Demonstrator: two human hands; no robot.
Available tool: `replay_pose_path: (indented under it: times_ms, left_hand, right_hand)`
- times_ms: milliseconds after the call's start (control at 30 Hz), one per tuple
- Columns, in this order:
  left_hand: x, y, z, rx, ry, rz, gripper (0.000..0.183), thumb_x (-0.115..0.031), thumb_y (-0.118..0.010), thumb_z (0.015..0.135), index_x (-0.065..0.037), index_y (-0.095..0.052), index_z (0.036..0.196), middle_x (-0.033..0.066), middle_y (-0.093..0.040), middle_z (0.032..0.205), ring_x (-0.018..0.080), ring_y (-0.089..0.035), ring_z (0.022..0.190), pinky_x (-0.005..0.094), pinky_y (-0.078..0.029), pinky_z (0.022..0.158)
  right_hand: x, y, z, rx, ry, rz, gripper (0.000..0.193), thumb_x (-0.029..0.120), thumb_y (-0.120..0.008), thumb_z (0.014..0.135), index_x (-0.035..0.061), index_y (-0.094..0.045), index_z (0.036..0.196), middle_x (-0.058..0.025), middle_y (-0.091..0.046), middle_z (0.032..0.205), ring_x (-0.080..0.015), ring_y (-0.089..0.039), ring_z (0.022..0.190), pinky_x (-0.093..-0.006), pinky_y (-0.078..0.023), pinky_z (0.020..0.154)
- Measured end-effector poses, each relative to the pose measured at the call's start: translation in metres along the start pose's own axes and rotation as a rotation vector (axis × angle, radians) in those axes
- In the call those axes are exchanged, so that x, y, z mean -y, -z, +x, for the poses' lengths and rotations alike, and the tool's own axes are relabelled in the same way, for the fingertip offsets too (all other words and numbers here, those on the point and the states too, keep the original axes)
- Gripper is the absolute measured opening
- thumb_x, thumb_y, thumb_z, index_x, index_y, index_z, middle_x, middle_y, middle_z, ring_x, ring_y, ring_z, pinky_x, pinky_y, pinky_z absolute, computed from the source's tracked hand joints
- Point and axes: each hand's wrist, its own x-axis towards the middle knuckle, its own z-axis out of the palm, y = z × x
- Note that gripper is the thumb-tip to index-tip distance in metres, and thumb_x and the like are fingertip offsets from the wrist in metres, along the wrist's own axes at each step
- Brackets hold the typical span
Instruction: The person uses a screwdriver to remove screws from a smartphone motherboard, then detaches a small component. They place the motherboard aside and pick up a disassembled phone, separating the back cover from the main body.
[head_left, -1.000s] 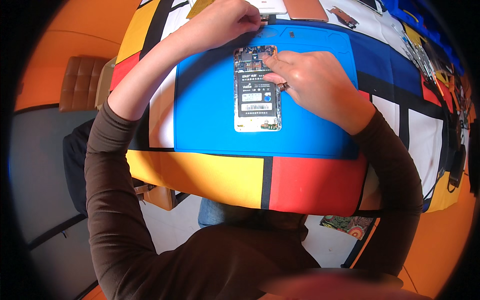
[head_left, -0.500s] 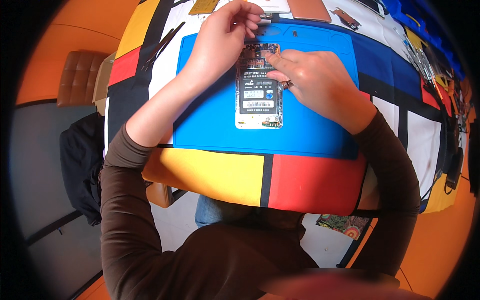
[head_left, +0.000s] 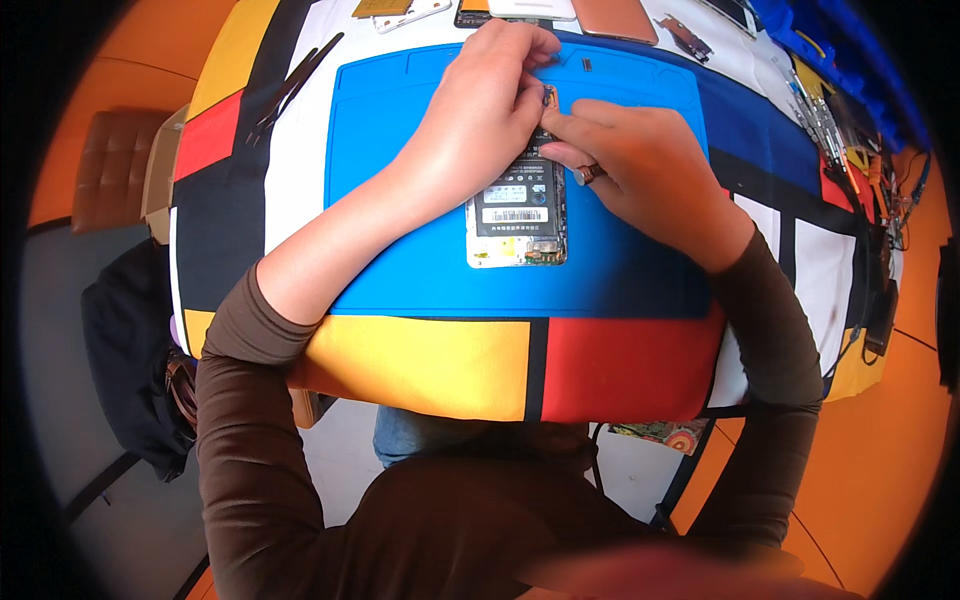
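Note:
An opened phone (head_left: 517, 252) lies on a blue work mat (head_left: 400, 285), its black battery (head_left: 515, 195) and inner parts bare. Over its upper part, my left hand (head_left: 490, 95) is bent, with the fingers curled and the thumb pointing down toward the circuit board. My right hand (head_left: 630, 165), with a ring on one finger, comes in from the right. Its thumb and forefinger are drawn together at the phone's upper right edge, close to the left thumb. Both hands hide most of the board, and whatever is between the fingers does not show.
Black tweezers (head_left: 295, 85) lie left of the mat. A small dark part (head_left: 587, 65) rests on its far edge. Behind are a white phone panel (head_left: 530, 8), a brown back cover (head_left: 618, 18) and a flex-cable part (head_left: 686, 38). Several screwdrivers (head_left: 820, 120) and blue bins (head_left: 850, 60) stand at right.
My left hand has moved down and right over the phone's top, covering the board that showed before. My right hand stays at the phone's edge. The whole view has shifted slightly.

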Motion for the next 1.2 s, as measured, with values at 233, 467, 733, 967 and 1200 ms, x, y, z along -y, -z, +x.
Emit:
replay_pose_path:
  times_ms: [233, 467, 733, 967, 1200]
  left_hand:
    - [0.004, -0.002, 0.003, 0.014, -0.039, 0.079, 0.032, 0.008, -0.063, 0.095, -0.002, -0.057, 0.125, 0.0119, -0.063, 0.119, 0.0226, -0.067, 0.112, 0.0330, -0.057, 0.099]
    - [0.008, 0.001, 0.008, 0.127, 0.096, 0.019, 0.032, 0.007, -0.063, 0.096, -0.002, -0.056, 0.125, 0.0118, -0.065, 0.118, 0.0207, -0.068, 0.111, 0.0322, -0.056, 0.099]
    - [0.000, 0.006, 0.009, 0.140, 0.188, -0.157, 0.028, 0.010, -0.064, 0.088, -0.001, -0.051, 0.111, 0.0157, -0.058, 0.095, 0.0235, -0.058, 0.086, 0.0342, -0.051, 0.080]
    - [-0.005, 0.009, 0.009, 0.146, 0.220, -0.153, 0.026, 0.011, -0.061, 0.090, -0.001, -0.051, 0.111, 0.0149, -0.059, 0.095, 0.0228, -0.059, 0.087, 0.0334, -0.052, 0.081]
    - [-0.003, 0.008, 0.009, 0.151, 0.222, -0.144, 0.025, 0.012, -0.059, 0.089, 0.000, -0.052, 0.110, 0.0152, -0.059, 0.095, 0.0227, -0.060, 0.088, 0.0327, -0.052, 0.081]
  right_hand:
    - [-0.014, 0.065, 0.029, -0.178, -0.374, 0.421, 0.028, 0.022, -0.053, 0.107, 0.0027, -0.072, 0.109, -0.0037, -0.064, 0.093, -0.0129, -0.059, 0.084, -0.0295, -0.048, 0.069]
    - [-0.015, 0.043, 0.062, -0.422, -0.675, 0.692, 0.039, 0.035, -0.061, 0.106, 0.0088, -0.066, 0.077, 0.0047, -0.055, 0.065, -0.0027, -0.048, 0.062, -0.0222, -0.038, 0.056]
    - [-0.034, 0.030, 0.049, -0.364, -0.654, 0.717, 0.026, 0.022, -0.074, 0.098, 0.0081, -0.065, 0.078, 0.0049, -0.056, 0.065, -0.0024, -0.047, 0.055, -0.0207, -0.035, 0.050]
    - [-0.027, 0.027, 0.053, -0.277, -0.562, 0.729, 0.027, 0.019, -0.071, 0.099, 0.0050, -0.062, 0.078, 0.0025, -0.057, 0.066, -0.0046, -0.051, 0.060, -0.0220, -0.040, 0.056]
    - [-0.022, 0.030, 0.052, -0.186, -0.614, 0.597, 0.027, 0.022, -0.072, 0.098, 0.0021, -0.063, 0.081, -0.0010, -0.061, 0.071, -0.0069, -0.057, 0.068, -0.0243, -0.045, 0.062]
